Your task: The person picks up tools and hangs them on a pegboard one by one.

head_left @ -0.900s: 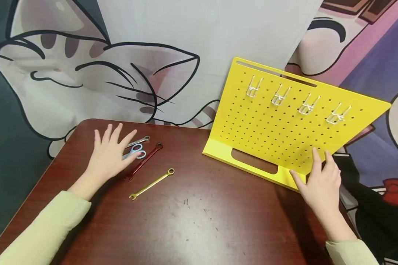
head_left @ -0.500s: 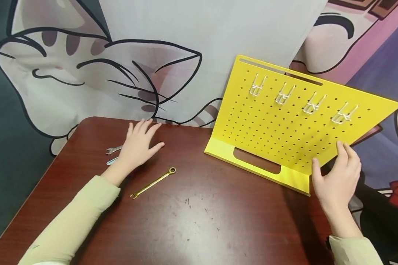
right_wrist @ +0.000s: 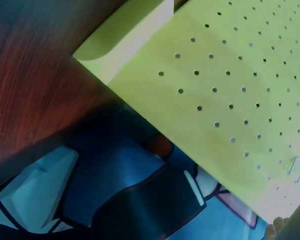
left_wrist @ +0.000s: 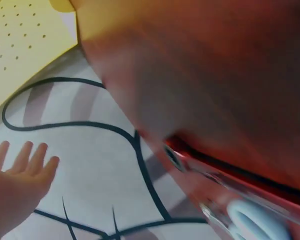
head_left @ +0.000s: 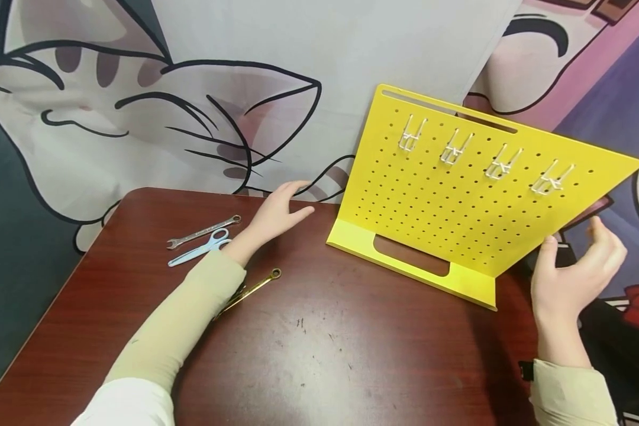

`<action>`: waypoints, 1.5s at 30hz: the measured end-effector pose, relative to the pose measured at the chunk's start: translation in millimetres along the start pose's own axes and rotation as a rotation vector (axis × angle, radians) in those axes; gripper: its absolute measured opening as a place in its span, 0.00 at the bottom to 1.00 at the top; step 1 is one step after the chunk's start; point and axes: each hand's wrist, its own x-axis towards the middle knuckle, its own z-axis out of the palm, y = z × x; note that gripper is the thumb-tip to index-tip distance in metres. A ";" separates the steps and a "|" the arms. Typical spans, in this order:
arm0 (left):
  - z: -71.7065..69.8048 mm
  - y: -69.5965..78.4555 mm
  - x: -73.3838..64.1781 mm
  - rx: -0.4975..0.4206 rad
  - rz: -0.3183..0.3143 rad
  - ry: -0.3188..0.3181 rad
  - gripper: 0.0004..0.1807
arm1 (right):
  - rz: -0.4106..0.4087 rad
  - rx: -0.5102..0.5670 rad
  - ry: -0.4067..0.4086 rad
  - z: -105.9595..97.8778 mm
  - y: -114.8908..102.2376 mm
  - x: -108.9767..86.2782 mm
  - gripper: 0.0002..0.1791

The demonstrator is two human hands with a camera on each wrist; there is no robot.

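In the middle of the head view, the left hand [head_left: 277, 214] is above the far edge of the table [head_left: 351, 367], between the scissors [head_left: 194, 254] and the yellow board [head_left: 431, 195]. Its fingers are loosely extended and the thumb stands apart, pointing to the right; the hand holds nothing. In the left wrist view, this hand is at the lower left, with the fingers a little spread.

The board occupies the upper right of the head view. It stands on the table, leaning back, with four white hooks [head_left: 548, 184] in a row across its upper part. The right hand [head_left: 575, 269] is at the right of the frame, just beside the right edge of the board. Its fingers are bent in a relaxed way, the thumb is apart from them, and nothing is seen between; whether the thumb touches the edge, one cannot tell.

Left of centre, the silver wrench [head_left: 205, 231] lies just behind the scissors. The gold wrench [head_left: 252, 289] lies nearer to the middle, partly covered by the left sleeve [head_left: 181, 325]. At the lower right of the left wrist view appears the red wrench [left_wrist: 255, 183], near the scissors' handle.
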 end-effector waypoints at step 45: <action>68.6 54.2 72.6 -0.276 -0.094 0.118 0.28 | 0.870 0.542 0.096 43.3 28.1 20.8 0.16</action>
